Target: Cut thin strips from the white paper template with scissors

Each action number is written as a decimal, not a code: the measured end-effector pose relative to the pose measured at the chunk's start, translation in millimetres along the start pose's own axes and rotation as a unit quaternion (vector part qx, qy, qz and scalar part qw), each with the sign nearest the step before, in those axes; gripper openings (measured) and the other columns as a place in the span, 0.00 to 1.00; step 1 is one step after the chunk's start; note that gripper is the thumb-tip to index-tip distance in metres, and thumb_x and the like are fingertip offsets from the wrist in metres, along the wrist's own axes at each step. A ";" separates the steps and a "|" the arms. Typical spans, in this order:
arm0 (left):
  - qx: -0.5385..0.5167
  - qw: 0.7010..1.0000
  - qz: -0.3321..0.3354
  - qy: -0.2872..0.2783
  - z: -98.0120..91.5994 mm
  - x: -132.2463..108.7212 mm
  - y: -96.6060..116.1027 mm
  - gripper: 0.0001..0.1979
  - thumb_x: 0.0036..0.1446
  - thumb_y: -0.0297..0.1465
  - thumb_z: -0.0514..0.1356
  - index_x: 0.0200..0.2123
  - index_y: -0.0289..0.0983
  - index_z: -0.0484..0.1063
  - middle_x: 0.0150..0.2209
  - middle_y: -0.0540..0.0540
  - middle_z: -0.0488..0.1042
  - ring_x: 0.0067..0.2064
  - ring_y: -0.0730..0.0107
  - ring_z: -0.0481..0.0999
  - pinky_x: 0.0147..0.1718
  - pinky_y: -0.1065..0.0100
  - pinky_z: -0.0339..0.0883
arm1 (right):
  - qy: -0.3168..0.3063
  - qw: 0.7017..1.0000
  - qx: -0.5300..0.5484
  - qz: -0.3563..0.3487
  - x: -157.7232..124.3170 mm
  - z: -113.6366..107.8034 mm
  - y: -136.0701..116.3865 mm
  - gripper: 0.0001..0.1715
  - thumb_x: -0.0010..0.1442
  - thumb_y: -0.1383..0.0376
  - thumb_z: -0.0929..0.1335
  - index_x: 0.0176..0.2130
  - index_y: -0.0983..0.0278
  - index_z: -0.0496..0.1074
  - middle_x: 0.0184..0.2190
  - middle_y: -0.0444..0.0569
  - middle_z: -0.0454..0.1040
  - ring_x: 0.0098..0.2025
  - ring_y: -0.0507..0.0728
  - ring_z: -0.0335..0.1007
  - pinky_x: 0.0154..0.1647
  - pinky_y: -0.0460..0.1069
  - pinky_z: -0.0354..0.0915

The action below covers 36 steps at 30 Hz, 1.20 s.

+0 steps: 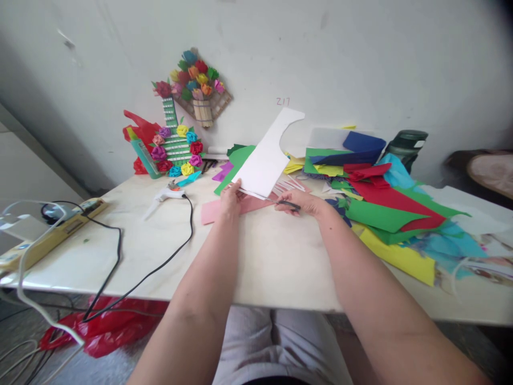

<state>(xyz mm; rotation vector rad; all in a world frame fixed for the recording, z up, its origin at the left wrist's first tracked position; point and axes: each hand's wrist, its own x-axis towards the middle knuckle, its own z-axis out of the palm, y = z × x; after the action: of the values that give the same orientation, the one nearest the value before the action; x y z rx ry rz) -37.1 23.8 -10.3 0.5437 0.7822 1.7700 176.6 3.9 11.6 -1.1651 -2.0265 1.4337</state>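
My left hand (pixel 230 202) pinches the lower edge of a white paper sheet (pixel 266 158), which stands tilted up off the table with a curved cut at its top. My right hand (pixel 301 203) is closed round a pair of scissors (pixel 276 201); their blades reach left to the sheet's bottom edge. A pink paper sheet (pixel 212 210) lies flat under both hands, with thin cut strips (pixel 290 185) beside it.
A pile of coloured paper (pixel 385 211) covers the table's right side. A white glue gun (pixel 168 195) with a black cord lies at left, near a power strip (pixel 52 232). Paper-flower crafts (pixel 176 149) lean on the wall. A dark bottle (pixel 406 145) stands far right.
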 end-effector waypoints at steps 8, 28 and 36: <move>0.008 1.000 -0.001 -0.007 -3.7 4.3 -1.7 0.09 0.43 0.26 0.66 0.26 0.34 0.67 0.21 0.50 0.72 0.23 0.73 0.73 0.29 0.69 0.70 | 0.006 1.000 0.001 -0.010 2.0 -2.8 2.3 0.21 0.43 0.54 0.74 0.30 0.68 0.69 0.16 0.39 0.65 0.14 0.43 0.54 0.12 0.40 0.48; 0.036 0.999 0.005 -0.034 -5.5 3.3 3.7 0.08 0.44 0.27 0.65 0.31 0.33 0.71 0.25 0.47 0.75 0.26 0.71 0.75 0.29 0.69 0.72 | -0.005 0.999 -0.045 -0.017 -8.9 -6.2 -5.2 0.21 0.44 0.55 0.74 0.31 0.68 0.70 0.14 0.38 0.63 0.14 0.44 0.54 0.13 0.41 0.48; 0.017 1.000 0.012 -0.018 -4.8 3.7 1.7 0.09 0.42 0.26 0.66 0.29 0.33 0.71 0.26 0.47 0.75 0.27 0.72 0.74 0.31 0.70 0.71 | 0.001 0.999 -0.044 0.010 -8.4 -3.5 -7.1 0.24 0.40 0.52 0.75 0.30 0.67 0.70 0.14 0.38 0.63 0.14 0.44 0.53 0.14 0.41 0.48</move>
<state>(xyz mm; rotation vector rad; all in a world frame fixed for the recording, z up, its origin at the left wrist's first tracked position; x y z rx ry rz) -42.7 25.7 -12.4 0.6095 0.7847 1.7667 181.1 -1.8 20.6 -1.2249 -2.1015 1.3633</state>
